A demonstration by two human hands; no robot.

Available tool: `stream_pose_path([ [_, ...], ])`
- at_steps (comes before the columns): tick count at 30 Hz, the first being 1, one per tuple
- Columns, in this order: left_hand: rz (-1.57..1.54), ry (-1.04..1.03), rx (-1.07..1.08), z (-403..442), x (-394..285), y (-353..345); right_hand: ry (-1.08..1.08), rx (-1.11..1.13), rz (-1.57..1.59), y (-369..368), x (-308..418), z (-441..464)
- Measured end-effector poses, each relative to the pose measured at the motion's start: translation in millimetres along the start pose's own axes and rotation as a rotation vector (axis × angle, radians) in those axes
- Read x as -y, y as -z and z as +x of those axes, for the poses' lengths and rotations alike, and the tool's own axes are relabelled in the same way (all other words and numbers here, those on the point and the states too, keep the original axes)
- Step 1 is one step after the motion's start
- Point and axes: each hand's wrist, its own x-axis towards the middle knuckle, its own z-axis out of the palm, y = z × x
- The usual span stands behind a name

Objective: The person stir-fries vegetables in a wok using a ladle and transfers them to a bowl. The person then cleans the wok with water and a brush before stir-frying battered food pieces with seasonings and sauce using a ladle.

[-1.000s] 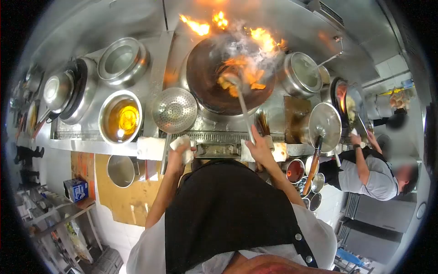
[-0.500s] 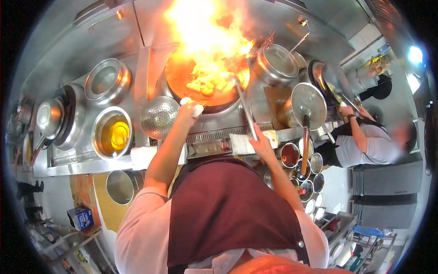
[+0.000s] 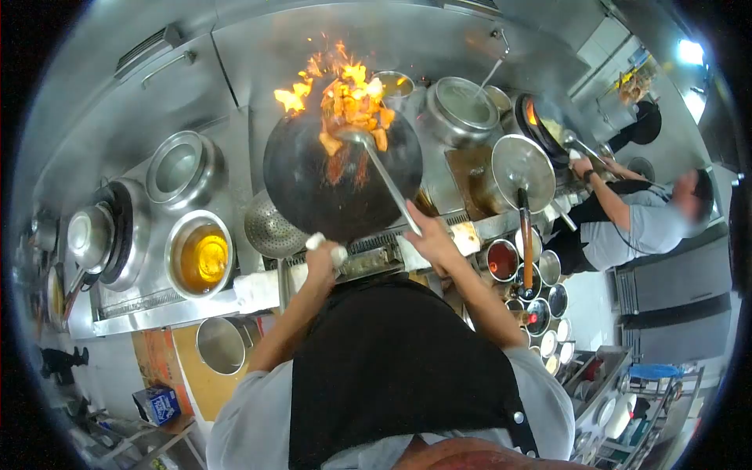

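A large dark wok (image 3: 337,196) is tilted toward me, with orange food pieces (image 3: 356,110) and flames at its far rim. My left hand (image 3: 321,262) is closed round a white cloth (image 3: 327,249) at the wok's near edge; the wok's grip is hidden there. In my right hand (image 3: 429,235) is the handle of a metal ladle (image 3: 384,176), whose bowl lies among the food. Left of the wok, a perforated strainer (image 3: 272,227) rests with its handle toward me.
A bowl of yellow oil (image 3: 202,254) and stacked metal pots (image 3: 178,168) stand at left. On the right are a lidded pot (image 3: 466,110), a mesh strainer (image 3: 523,174) and several sauce containers (image 3: 501,260). A co-worker (image 3: 634,219) cooks at another wok further right.
The big blaze has shrunk to smaller flames. My left hand has drawn back toward me and the wok has come nearer and tilted, while the ladle stays in my right hand.
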Motion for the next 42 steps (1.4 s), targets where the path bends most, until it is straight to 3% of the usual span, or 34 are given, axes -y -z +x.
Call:
stream_pose_path([
  [1,0.004,0.067,-0.066,-18.5,-10.2,-4.8,-0.016,0.067,0.106,12.2,10.8,-20.5],
  [2,-0.102,0.041,-0.012,-3.6,2.4,2.8,-0.074,0.154,0.216,25.1,20.4,-35.5],
  [4,-0.107,-0.018,0.007,-0.8,-35.7,-30.5,-0.259,0.334,0.43,48.2,35.7,-64.8],
  [7,-0.119,0.052,-0.018,51.9,-62.4,-68.6,-0.387,0.48,0.441,61.1,41.7,-55.6],
  [9,-0.101,0.036,0.051,76.3,-52.6,-65.5,-0.167,0.349,0.216,50.9,22.4,-33.9],
  [11,-0.025,0.0,0.126,97.4,-25.4,-40.9,0.283,0.028,-0.139,2.8,-44.7,6.3],
  [12,-0.161,-0.051,0.136,93.0,-12.4,-33.4,0.255,-0.032,-0.191,-10.9,-58.4,24.0],
  [16,-0.124,-0.107,0.059,24.6,-17.4,-23.7,0.045,-0.158,-0.208,-18.9,-22.0,23.9],
  [18,-0.048,-0.076,-0.039,13.8,-23.2,-31.4,-0.025,-0.157,-0.019,-28.7,-27.0,-3.5],
  [19,-0.035,-0.071,-0.007,44.4,-13.8,-30.5,-0.065,-0.146,0.076,-35.4,-28.8,-20.2],
  [20,-0.088,-0.024,0.087,88.9,3.4,-21.5,0.062,-0.197,0.014,-47.7,-45.2,-32.4],
  [23,-0.026,0.096,0.142,86.8,-51.8,-54.9,-0.064,-0.003,-0.175,-52.9,-63.1,-74.1],
  [25,-0.022,0.257,0.048,91.3,-64.0,-60.1,-0.125,0.134,-0.234,-26.7,-33.5,-71.4],
  [26,-0.074,0.229,0.049,98.4,-64.5,-63.4,-0.165,0.199,-0.257,-18.8,-22.7,-71.5],
  [29,-0.109,0.174,0.047,125.8,-40.4,-58.3,0.085,0.124,-0.178,-14.5,-29.1,-30.6],
  [31,-0.011,0.163,0.041,134.9,-29.0,-46.9,-0.007,0.203,-0.237,-14.7,-23.9,19.1],
  [33,0.068,-0.018,0.191,109.9,-20.5,-24.5,-0.124,0.199,-0.166,-14.7,-5.2,55.4],
  [34,0.094,0.017,0.129,78.9,-26.7,-19.0,-0.181,0.194,-0.127,-11.6,0.6,63.6],
  [37,0.041,0.063,0.035,30.2,5.2,25.5,0.127,-0.102,0.016,-15.4,-4.1,37.7],
  [38,0.046,0.063,0.032,21.7,5.0,27.9,0.176,-0.085,0.044,-15.7,-17.3,21.0],
  [42,-0.052,0.091,-0.019,-5.1,-59.5,-18.8,-0.171,0.313,0.602,35.9,23.4,-62.7],
])
